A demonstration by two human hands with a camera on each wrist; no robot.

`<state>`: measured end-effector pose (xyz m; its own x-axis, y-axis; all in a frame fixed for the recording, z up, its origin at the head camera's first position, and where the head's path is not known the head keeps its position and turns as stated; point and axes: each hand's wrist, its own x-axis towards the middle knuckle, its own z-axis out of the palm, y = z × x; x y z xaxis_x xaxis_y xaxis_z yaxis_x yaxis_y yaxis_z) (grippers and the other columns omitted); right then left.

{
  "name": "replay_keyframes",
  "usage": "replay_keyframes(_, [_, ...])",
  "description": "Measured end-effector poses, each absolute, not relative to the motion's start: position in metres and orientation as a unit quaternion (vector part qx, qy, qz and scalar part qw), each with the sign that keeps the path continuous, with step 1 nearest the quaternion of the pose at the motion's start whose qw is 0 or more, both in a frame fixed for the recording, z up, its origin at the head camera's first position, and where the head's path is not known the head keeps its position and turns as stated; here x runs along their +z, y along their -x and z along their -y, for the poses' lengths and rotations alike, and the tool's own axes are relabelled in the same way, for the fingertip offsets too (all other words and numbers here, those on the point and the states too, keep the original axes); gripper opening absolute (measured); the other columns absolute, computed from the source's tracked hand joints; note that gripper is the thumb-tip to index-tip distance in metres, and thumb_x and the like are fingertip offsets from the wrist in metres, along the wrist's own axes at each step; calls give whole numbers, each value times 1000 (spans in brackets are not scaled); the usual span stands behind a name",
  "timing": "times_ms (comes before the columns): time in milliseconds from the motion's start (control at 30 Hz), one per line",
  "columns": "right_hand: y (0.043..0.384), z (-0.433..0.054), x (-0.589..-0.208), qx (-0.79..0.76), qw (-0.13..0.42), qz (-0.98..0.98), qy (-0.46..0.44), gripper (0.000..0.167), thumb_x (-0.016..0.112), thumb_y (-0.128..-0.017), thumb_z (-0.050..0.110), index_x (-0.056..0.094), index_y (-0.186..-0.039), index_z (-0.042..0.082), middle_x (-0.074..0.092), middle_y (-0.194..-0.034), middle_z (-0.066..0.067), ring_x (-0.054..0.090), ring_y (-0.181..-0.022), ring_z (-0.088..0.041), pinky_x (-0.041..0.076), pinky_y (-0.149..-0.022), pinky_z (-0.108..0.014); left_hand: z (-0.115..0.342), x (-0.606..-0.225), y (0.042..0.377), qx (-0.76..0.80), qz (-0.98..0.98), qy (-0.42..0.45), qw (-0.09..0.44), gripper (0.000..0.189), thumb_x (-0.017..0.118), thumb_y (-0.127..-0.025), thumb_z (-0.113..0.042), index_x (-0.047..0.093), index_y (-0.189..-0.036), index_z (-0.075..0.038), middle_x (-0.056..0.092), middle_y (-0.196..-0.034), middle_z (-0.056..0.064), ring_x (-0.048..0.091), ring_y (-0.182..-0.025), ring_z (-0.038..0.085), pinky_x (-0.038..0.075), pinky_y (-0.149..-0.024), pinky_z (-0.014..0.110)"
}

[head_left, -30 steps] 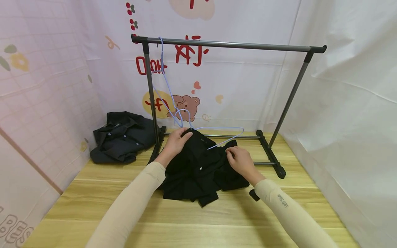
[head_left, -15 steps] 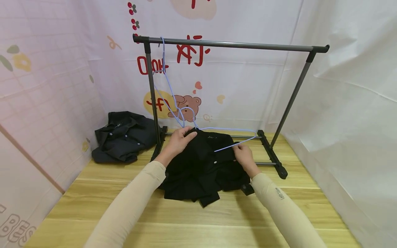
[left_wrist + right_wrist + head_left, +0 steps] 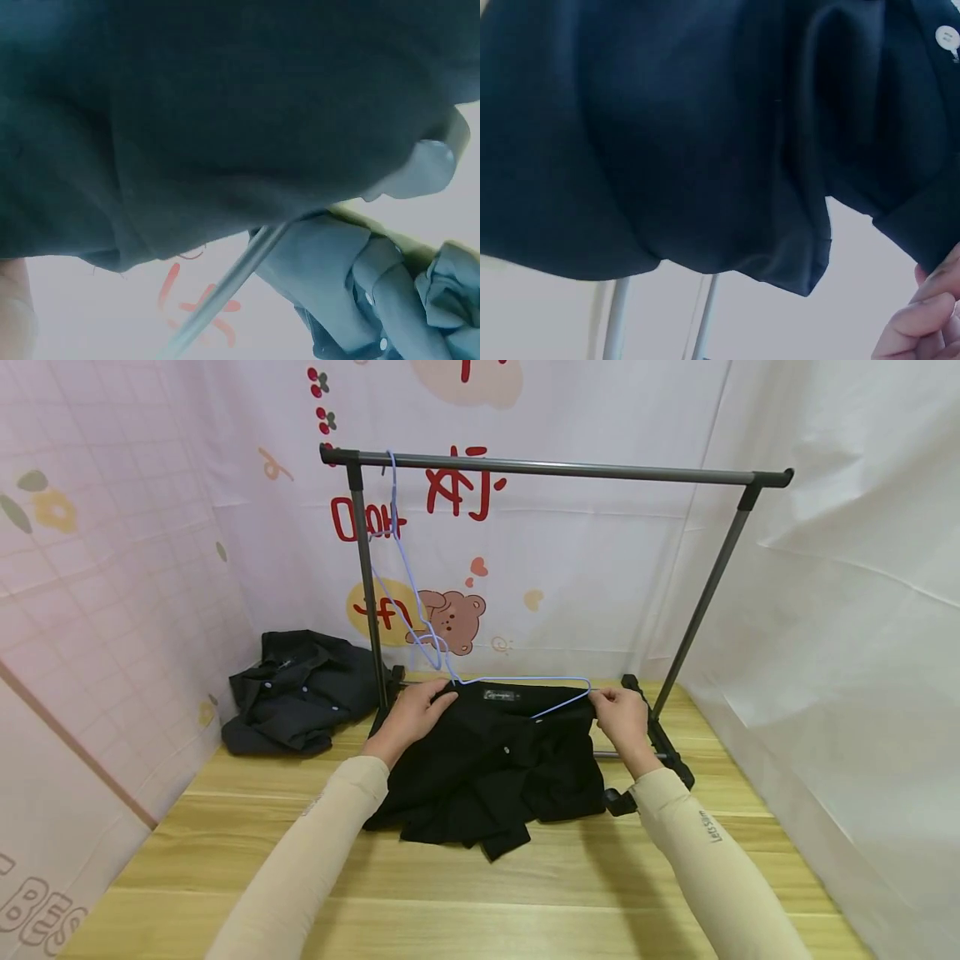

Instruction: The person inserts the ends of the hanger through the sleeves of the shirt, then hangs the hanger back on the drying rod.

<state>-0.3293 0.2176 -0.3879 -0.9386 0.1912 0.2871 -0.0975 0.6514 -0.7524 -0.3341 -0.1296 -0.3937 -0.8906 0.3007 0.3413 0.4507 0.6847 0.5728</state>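
A black shirt (image 3: 465,768) with pale buttons lies bunched on the table, its upper edge raised and its neck label (image 3: 501,695) facing up. On the left, my left hand (image 3: 408,717) grips the cloth beside the neck of a lilac wire hanger (image 3: 525,678). My right hand (image 3: 624,720) pinches the shirt's upper right edge, right at the hanger's right end. The hanger's left part is hidden under the cloth. Dark fabric fills most of both wrist views; fingertips of the right hand (image 3: 926,322) hold a corner of it in the right wrist view.
A dark metal clothes rack (image 3: 555,467) stands behind the shirt. From its left end hangs another lilac hanger (image 3: 407,568). A second dark shirt (image 3: 300,693) lies folded at the back left. Printed cloth walls (image 3: 847,610) enclose the wooden table (image 3: 480,914).
My right hand has taken hold of the shirt's right edge and drawn it up and right, over the hanger's end. The neck opening is spread wider. My left hand has shifted slightly left and down.
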Motion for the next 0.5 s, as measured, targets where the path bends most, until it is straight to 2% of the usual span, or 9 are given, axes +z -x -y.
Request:
replay_keyframes(100, [329, -218, -382, 397, 172, 901, 27, 30, 58, -99, 24, 77, -103, 1, 72, -80, -14, 65, -63, -19, 48, -57, -31, 129, -395, 336, -311, 916, 222, 123, 28, 51, -106, -27, 64, -119, -6, 66, -113, 14, 63, -107, 30, 48, -91, 45])
replay_keyframes(233, [330, -221, -378, 375, 165, 912, 15, 29, 58, -98, 21, 77, -103, 0, 71, -74, -12, 65, -62, -20, 48, -56, -31, 128, -394, 335, -286, 915, 248, 139, 21, 51, -105, -24, 63, -101, -7, 63, -91, 10, 62, -91, 27, 47, -81, 43])
replay_keyframes(333, [331, -223, -377, 361, 153, 920, 0, 28, 58, -99, 21, 76, -103, 0, 72, -79, -12, 65, -64, -21, 50, -58, -33, 130, -397, 334, -267, 915, 267, 144, 20, 55, -104, -22, 67, -110, -7, 68, -101, 9, 65, -97, 27, 49, -85, 43])
replay_keyframes(467, [328, -216, -373, 335, 169, 927, -15, 27, 56, -99, 21, 77, -97, 3, 71, -80, -11, 61, -66, -25, 47, -63, -37, 130, -405, 336, -225, 927, 270, 135, 26, 56, -103, -23, 67, -124, -11, 69, -117, 8, 65, -108, 26, 49, -93, 46])
replay_keyframes(500, [327, -212, -371, 333, 175, 926, -20, 27, 56, -99, 21, 77, -95, 3, 70, -78, -10, 60, -66, -24, 46, -63, -36, 130, -408, 336, -223, 931, 258, 129, 27, 55, -104, -25, 67, -124, -11, 69, -117, 7, 65, -107, 26, 50, -93, 45])
